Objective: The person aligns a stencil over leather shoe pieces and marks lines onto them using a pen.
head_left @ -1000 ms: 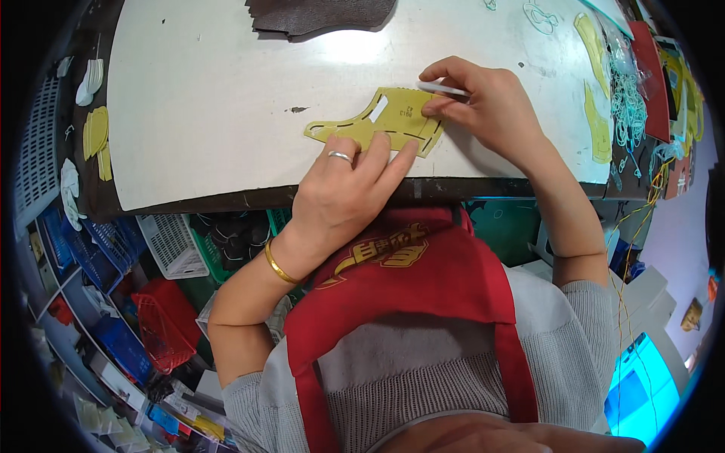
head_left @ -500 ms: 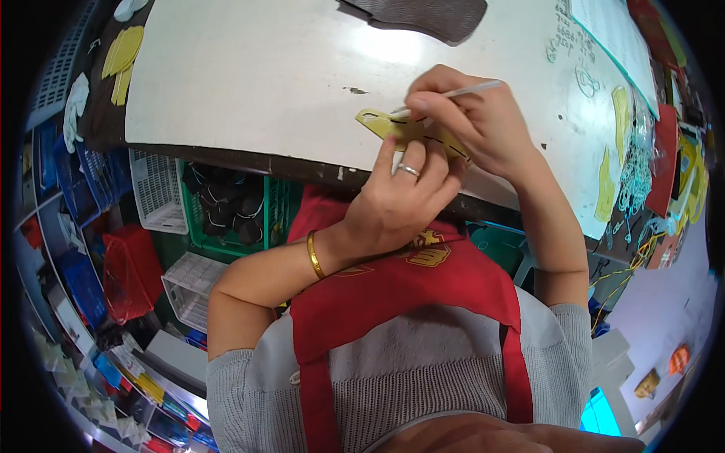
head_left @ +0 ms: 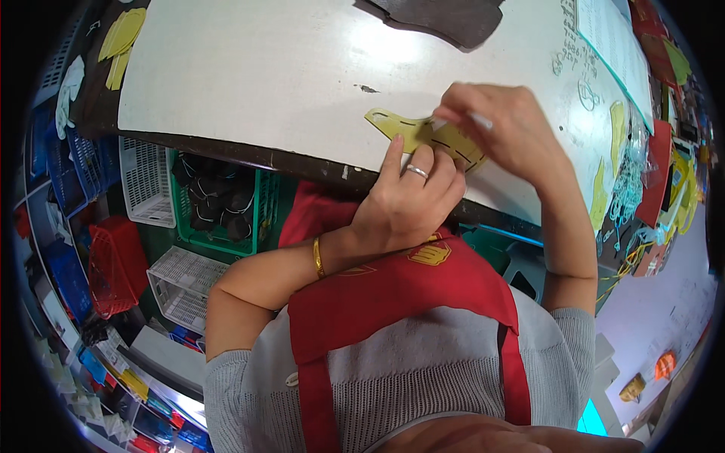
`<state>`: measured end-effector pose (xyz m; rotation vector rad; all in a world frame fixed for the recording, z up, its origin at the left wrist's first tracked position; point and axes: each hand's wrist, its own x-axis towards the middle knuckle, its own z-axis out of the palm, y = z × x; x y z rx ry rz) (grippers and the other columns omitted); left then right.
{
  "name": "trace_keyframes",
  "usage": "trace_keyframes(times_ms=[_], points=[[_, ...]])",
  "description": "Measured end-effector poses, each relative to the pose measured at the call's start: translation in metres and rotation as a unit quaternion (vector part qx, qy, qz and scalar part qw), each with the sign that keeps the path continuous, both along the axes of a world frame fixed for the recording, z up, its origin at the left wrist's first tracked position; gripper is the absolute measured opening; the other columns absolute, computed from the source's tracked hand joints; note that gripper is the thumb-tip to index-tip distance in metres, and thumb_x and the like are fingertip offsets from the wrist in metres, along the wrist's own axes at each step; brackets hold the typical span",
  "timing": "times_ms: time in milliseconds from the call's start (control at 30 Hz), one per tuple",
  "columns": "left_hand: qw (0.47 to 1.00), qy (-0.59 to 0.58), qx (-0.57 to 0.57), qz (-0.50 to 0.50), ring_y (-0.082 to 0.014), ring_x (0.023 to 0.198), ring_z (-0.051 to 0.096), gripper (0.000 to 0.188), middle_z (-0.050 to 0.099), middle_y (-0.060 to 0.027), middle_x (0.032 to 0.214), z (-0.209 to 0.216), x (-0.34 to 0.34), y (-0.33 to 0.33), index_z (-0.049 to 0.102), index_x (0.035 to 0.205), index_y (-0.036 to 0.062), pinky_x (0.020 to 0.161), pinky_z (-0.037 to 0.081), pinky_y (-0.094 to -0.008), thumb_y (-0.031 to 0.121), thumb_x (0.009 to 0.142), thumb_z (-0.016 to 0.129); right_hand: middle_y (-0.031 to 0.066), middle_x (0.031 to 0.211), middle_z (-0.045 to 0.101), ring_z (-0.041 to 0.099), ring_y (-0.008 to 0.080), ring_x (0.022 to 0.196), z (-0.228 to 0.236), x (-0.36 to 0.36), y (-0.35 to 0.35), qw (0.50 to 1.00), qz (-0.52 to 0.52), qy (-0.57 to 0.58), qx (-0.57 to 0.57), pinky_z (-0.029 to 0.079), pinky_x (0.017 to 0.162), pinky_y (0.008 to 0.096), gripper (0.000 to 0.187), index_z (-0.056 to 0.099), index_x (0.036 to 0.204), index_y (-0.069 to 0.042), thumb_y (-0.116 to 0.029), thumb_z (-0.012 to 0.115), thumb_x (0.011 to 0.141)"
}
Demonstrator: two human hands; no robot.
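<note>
A yellow pattern piece (head_left: 387,123) with narrow dark slits and a tapered left end lies on the white tabletop (head_left: 249,83) by its front edge. My left hand (head_left: 408,192), with a ring and a gold bracelet, presses it down with the fingertips. The index finger is stretched out and apart from the others, which bend slightly; the thumb is hidden. Just above the piece's right part, my right hand (head_left: 513,124) grips a slim white pen (head_left: 480,121). Its tip is blurred, so contact cannot be told.
Dark brown leather-like pieces (head_left: 445,21) lie at the table's far side. Yellow pieces (head_left: 121,34) and a white glove (head_left: 70,87) are at left. Turquoise cords (head_left: 629,181) and a paper sheet (head_left: 615,53) lie at right. Below stands a green crate (head_left: 257,215) of dark bundles.
My right hand has lifted and moved right along the yellow piece with the pen, uncovering more slits. My left hand stays on the piece. The whole view has shifted slightly.
</note>
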<state>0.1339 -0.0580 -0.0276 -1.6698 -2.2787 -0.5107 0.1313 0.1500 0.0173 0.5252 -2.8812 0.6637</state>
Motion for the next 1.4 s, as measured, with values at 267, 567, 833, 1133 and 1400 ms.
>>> trace_keyframes(times_ms=[267,567,833,1133,1400], points=[[1.000,-0.015,-0.011,0.002,-0.0271,0.099,0.062,0.026,0.064,-0.0137,0.107,-0.001,0.002,0.000,0.067,0.104,0.0057,0.098,0.052,-0.0557,0.025,0.090,0.056,0.0063,0.068,0.065,0.064,0.0282,0.059,0.001,0.026,-0.006,0.989,-0.093,0.006,-0.118,0.048,0.051,0.0372,0.022,0.061,0.089,-0.010,-0.028,0.069,0.097],[1.000,-0.008,-0.011,-0.008,-0.0269,0.097,0.061,0.024,0.062,-0.0131,0.103,0.003,-0.001,0.001,0.068,0.102,0.0046,0.098,0.053,-0.0537,0.023,0.088,0.058,0.0058,0.066,0.065,0.065,0.0273,0.057,0.008,0.077,0.004,0.985,-0.168,-0.031,-0.011,0.049,0.052,0.0364,0.018,0.063,0.089,-0.009,-0.023,0.067,0.098],[0.998,0.009,-0.068,-0.015,-0.0262,0.095,0.061,0.039,0.064,-0.0120,0.107,0.009,-0.004,0.005,0.070,0.123,0.0093,0.093,0.056,-0.0511,0.022,0.089,0.057,0.0054,0.065,0.063,0.062,0.0234,0.052,-0.012,0.079,-0.002,0.946,-0.313,0.080,0.029,0.047,0.048,0.0358,0.019,0.062,0.085,-0.010,-0.022,0.070,0.097],[0.998,0.029,-0.043,-0.043,-0.0228,0.084,0.058,0.028,0.059,-0.0078,0.092,0.015,-0.017,0.012,0.071,0.108,0.0061,0.082,0.057,-0.0400,0.018,0.085,0.060,0.0138,0.084,0.072,0.069,0.0396,0.081,0.002,0.062,0.002,0.877,-0.382,0.037,-0.289,0.055,0.078,0.0454,0.025,0.068,0.101,-0.005,-0.026,0.055,0.101],[0.993,0.024,-0.051,-0.108,-0.0227,0.079,0.061,0.023,0.062,-0.0063,0.090,0.024,-0.049,0.027,0.070,0.103,0.0065,0.066,0.055,-0.0331,0.010,0.080,0.066,0.0105,0.090,0.075,0.071,0.0281,0.078,-0.004,0.067,0.021,0.934,-0.283,-0.125,-0.181,0.056,0.073,0.0368,0.021,0.076,0.101,-0.008,-0.027,0.069,0.095]])
